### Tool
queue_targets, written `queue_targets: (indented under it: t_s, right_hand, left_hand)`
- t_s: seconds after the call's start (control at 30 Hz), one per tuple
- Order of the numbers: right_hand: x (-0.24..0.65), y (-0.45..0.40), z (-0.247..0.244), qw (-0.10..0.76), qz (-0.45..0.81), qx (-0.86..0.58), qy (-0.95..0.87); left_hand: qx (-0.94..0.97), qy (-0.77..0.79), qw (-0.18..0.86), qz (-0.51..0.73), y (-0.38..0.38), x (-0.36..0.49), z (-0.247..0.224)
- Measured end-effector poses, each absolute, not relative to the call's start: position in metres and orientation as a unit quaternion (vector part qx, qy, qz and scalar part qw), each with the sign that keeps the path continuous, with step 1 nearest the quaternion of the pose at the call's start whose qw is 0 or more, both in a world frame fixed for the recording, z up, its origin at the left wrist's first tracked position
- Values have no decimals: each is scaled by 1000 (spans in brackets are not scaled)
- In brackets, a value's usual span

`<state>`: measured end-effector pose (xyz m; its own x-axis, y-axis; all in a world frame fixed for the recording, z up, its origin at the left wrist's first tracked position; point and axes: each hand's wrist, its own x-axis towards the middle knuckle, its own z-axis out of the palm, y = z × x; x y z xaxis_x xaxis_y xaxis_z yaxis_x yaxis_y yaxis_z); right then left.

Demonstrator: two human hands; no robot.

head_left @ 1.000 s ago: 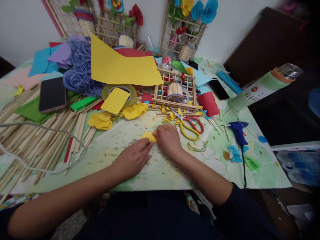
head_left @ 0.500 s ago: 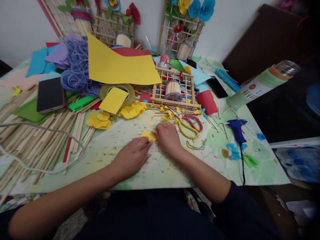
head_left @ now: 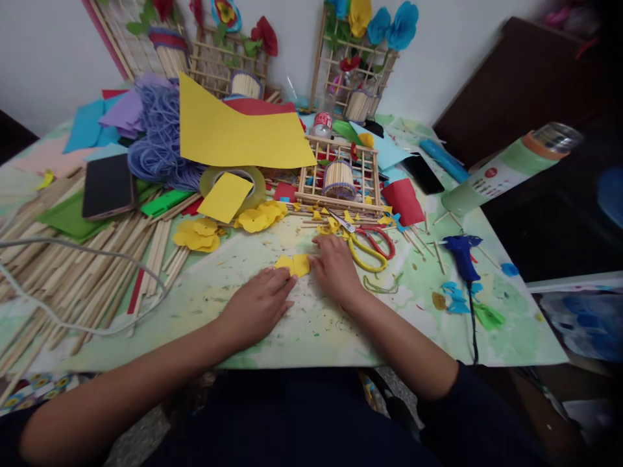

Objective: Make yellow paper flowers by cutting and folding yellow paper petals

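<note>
A small piece of yellow paper (head_left: pixel 300 264) with a crease down its middle lies on the table between my hands. My left hand (head_left: pixel 257 303) rests palm down, its outstretched fingertips pressing the paper's left part and its thumb apart. At the right edge, my right hand (head_left: pixel 335 269) has its fingers curled and grips the paper, though the exact hold is partly hidden. Just beyond that hand lie yellow-handled scissors (head_left: pixel 367 254), overlapping red-handled scissors (head_left: pixel 381 238). Yellow paper flowers (head_left: pixel 197 234) sit farther to the left.
Wooden sticks (head_left: pixel 104 272), a cable (head_left: pixel 92 329) and a phone (head_left: pixel 108 186) occupy the left side. Behind are yellow sheet paper (head_left: pixel 243 137), blue cord (head_left: pixel 163 130), a tape roll (head_left: pixel 257 185) and a stick lattice (head_left: pixel 311 188). Rightward are a glue gun (head_left: pixel 463 254) and a bottle (head_left: pixel 511 168).
My right hand has shifted slightly to the right, and more of the yellow paper shows, spread wider with its crease visible. My left hand stays nearly still. The view has shifted a little.
</note>
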<state>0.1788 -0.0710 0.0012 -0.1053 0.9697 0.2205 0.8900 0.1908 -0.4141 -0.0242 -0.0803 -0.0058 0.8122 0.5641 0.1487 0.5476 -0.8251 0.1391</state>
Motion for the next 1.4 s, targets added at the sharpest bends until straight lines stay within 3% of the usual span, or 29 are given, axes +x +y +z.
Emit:
queue_targets:
  t_s: [0.17, 0.63, 1.0, 1.2, 1.4]
  right_hand:
    - [179, -79, 9, 166, 114, -454, -868]
    - [202, -67, 7, 197, 141, -451, -859]
    - [197, -63, -1, 273, 205, -453, -823]
    - [196, -64, 2, 244, 221, -372, -868]
    - [189, -65, 0, 219, 209, -440, -845]
  left_hand:
    - [950, 293, 49, 99, -82, -26, -5]
    - [946, 285, 65, 141, -79, -32, -2]
    - [941, 292, 75, 157, -78, -28, 0]
    - [943, 288, 86, 145, -78, -26, 1]
    - [940, 289, 81, 162, -78, -28, -3]
